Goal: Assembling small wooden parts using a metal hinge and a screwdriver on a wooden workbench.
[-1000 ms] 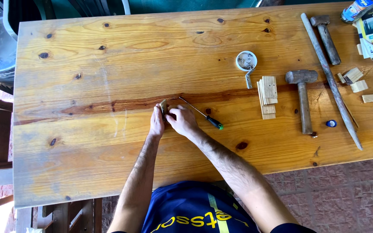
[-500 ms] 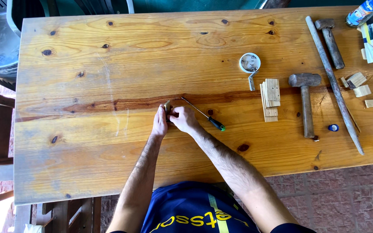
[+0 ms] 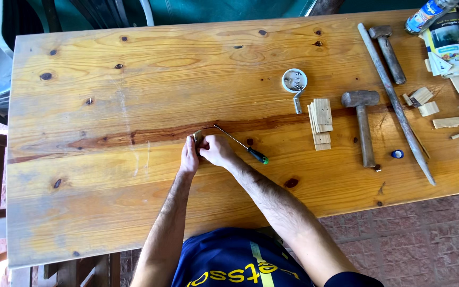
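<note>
Both hands pinched on a small wood piece, mid-table.

Left hand (image 3: 189, 158) & right hand (image 3: 216, 150) are closed together, fingertips gripping a small wood piece (image 3: 197, 136) held against the table (image 3: 107, 95); how it's oriented is too small to tell. A screwdriver (image 3: 240, 144) w/ green handle lies just beside the right hand, not gripped. Step looks like positioning/steadying the piece; next move prob. needs one hand to keep it pinned while the other frees up for the screwdriver. Vs earlier frames: hands & screwdriver in approx. the same spot, grip unchanged; only the camera view shifts slightly. Stacked wood slats (image 3: 321, 123) and a mallet (image 3: 363, 122) are well apart to the right.
</note>
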